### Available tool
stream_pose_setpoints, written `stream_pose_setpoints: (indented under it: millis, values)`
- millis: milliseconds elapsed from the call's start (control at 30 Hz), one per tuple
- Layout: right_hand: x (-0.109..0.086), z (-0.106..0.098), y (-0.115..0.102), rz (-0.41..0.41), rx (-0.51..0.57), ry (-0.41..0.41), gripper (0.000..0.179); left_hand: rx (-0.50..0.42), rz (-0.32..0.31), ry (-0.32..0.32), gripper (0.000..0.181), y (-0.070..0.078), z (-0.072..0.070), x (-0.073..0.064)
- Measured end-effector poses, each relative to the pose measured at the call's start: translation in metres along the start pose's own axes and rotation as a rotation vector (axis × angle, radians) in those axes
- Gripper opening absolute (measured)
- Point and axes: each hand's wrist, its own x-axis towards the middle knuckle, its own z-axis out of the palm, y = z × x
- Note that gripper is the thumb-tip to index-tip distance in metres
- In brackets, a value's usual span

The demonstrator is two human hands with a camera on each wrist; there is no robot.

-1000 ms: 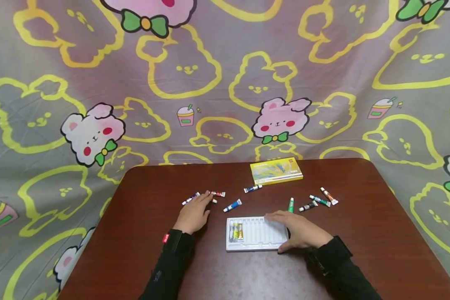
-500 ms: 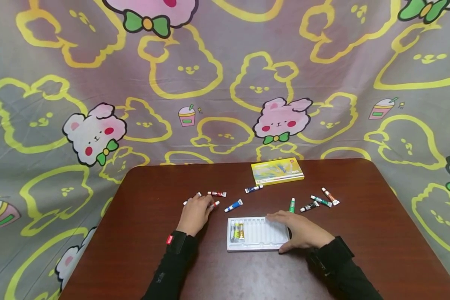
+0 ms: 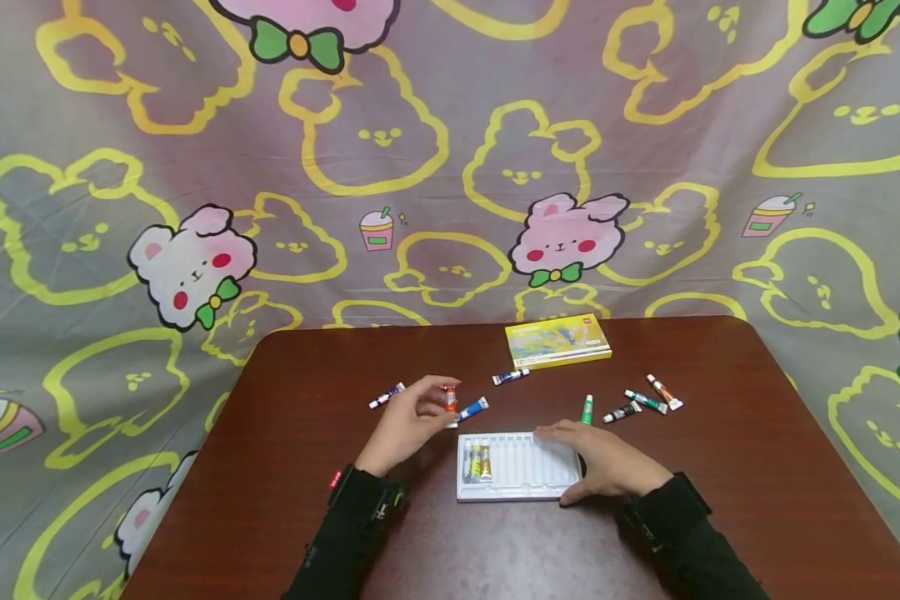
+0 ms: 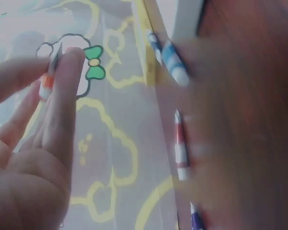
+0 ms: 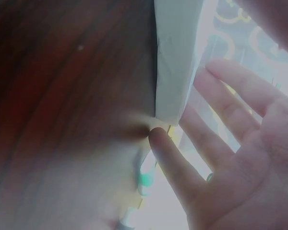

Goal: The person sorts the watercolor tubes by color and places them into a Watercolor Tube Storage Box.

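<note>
In the head view my left hand point(image 3: 408, 421) is raised over the table and pinches an orange paint tube point(image 3: 450, 399) upright between thumb and fingers. A blue tube point(image 3: 472, 409) lies just beyond it. The red tube point(image 4: 181, 148) shows in the left wrist view, though the hand hides it from the head camera. My right hand point(image 3: 611, 460) rests at the right end of a white plastic tray point(image 3: 525, 467), its fingers extended along the far side and thumb by the near corner. Several tubes point(image 3: 477, 461), silver, yellow and gold-toned, fill the tray's left slots.
A yellow box point(image 3: 558, 342) lies at the table's back edge, with a dark blue tube point(image 3: 511, 377) before it. A purple tube point(image 3: 387, 396) is at left. Green point(image 3: 587, 409), black point(image 3: 622, 412), teal point(image 3: 646, 401) and orange-brown point(image 3: 664, 392) tubes lie at right.
My left hand has picked up the orange tube from beside the purple one, lifted it and moved right, toward the tray. My right hand has stayed at the tray.
</note>
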Motion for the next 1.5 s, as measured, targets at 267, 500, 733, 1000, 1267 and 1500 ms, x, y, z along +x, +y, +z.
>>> stream_pose_setpoints:
  millis: [267, 500, 733, 1000, 1267, 1500]
  values:
    - [0.001, 0.001, -0.001, 0.003, 0.007, -0.009, 0.094, -0.166, -0.1, -0.095, 0.051, 0.019, 0.006, -0.011]
    - [0.0, 0.0, 0.001, 0.011, 0.005, -0.002, 0.094, -0.079, -0.007, -0.117, 0.048, 0.043, 0.019, -0.02]
    - [0.0, -0.001, 0.0, 0.022, 0.017, -0.01, 0.094, 0.303, 0.048, -0.095, 0.05, 0.021, 0.056, -0.021]
    - [0.0, -0.001, 0.001, 0.024, 0.017, -0.005, 0.094, 0.582, 0.056, -0.099, 0.05, 0.028, 0.08, -0.023]
    - [0.0, 0.0, 0.0, 0.048, 0.018, -0.01, 0.095, 0.71, 0.074, -0.146, 0.05, 0.025, 0.086, -0.026]
    - [0.0, -0.002, -0.001, 0.036, 0.031, 0.001, 0.094, 0.858, 0.173, -0.143, 0.051, 0.025, 0.081, -0.027]
